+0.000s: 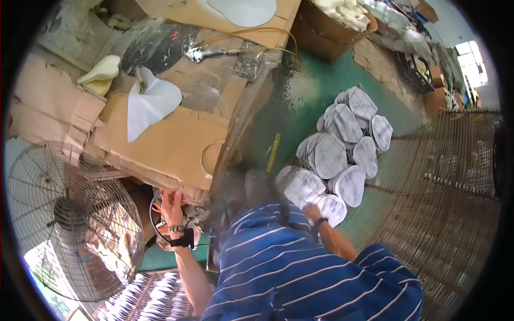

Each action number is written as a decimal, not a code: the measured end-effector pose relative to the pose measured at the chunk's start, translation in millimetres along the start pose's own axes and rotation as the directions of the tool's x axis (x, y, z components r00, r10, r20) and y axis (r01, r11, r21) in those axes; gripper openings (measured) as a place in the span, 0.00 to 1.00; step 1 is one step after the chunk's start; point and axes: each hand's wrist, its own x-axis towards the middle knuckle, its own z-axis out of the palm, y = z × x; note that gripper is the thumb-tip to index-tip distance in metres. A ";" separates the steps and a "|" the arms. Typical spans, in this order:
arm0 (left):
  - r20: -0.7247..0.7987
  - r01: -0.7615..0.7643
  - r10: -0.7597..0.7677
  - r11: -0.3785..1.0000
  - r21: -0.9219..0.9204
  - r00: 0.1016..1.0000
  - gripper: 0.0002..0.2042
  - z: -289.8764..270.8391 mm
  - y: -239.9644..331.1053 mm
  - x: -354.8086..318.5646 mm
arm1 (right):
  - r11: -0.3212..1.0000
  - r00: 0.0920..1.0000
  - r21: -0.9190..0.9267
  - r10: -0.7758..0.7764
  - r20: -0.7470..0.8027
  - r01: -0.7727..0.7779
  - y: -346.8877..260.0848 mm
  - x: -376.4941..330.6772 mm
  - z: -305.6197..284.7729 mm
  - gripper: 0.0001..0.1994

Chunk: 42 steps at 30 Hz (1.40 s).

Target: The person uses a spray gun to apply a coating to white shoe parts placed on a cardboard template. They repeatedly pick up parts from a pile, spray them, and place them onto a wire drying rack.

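My left hand point(172, 207) is at the near edge of the cardboard-covered table point(160, 144), its fingers curled against that edge. A watch and a black strap are on this wrist. Down at the floor, my right hand point(312, 213) is closed at the left rim of a rounded, grey-and-white marbled pad point(332, 209); its fingers are partly blurred. More stacks of such pads point(330, 155) lean together just beyond it. On the table lie a pale cut sheet point(152, 104), a cream moulded piece point(101, 75) and a metal spray gun point(197, 53) with a hose.
A wire-caged fan point(69, 219) stands left of the table. To the right is a large rack of thin rods point(444, 171). A brown bin point(332, 32) of cream pieces stands at the far side. Several white pieces point(155, 294) fill a rack at lower left.
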 end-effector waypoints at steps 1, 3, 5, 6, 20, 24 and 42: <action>0.034 -0.013 0.013 1.000 -0.008 0.999 0.12 4.0 13.4 13.3 | 0.989 0.991 0.123 0.069 0.113 -0.083 -33.8 -10.8 9.8 0.14; 0.098 -0.067 0.068 0.998 -0.018 0.993 0.13 33.1 46.9 37.4 | 0.809 0.896 0.407 0.308 0.319 -0.423 -71.1 -25.7 9.8 0.14; 0.217 -0.084 0.076 0.996 0.027 0.973 0.13 72.5 69.6 66.8 | 0.611 0.808 0.529 0.422 0.412 -0.589 -86.8 -30.6 13.4 0.14; 0.241 -0.109 0.091 0.992 0.065 0.966 0.13 92.2 75.7 78.0 | 0.575 0.790 0.542 0.442 0.425 -0.613 -83.3 -24.9 4.4 0.14; -0.190 0.188 -0.070 0.670 0.719 0.979 0.26 195.7 44.4 160.8 | 0.106 0.726 0.795 0.491 0.481 -0.598 128.1 179.0 -247.9 0.17; -0.257 0.360 -0.252 0.659 0.660 0.933 0.28 206.8 62.6 168.4 | 0.103 0.754 0.917 0.608 0.248 -0.385 203.5 250.7 -332.6 0.14; -0.558 0.641 -0.373 0.639 0.425 0.741 0.30 246.4 50.9 238.6 | 0.241 0.816 0.811 0.402 0.416 -0.532 286.8 422.7 -462.0 0.17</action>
